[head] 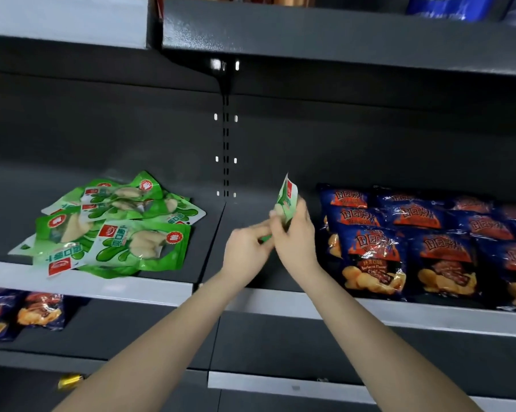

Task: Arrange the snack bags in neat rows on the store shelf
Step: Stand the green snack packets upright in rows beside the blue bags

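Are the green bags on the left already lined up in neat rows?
No, the green bags lie overlapping at mixed angles in a loose heap on the shelf.

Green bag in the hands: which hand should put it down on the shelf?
Right, probably. The right hand wraps the middle of the green bag; the left hand only seems to pinch its bottom corner. Bare shelf lies just behind them.

Shop aisle: dark metal store shelf (pixel 173 288) tiers with slotted upright (pixel 226 144), pale price rails; green snack bags (pixel 117 230) heaped left, blue crisp bags (pixel 423 239) in rows right.
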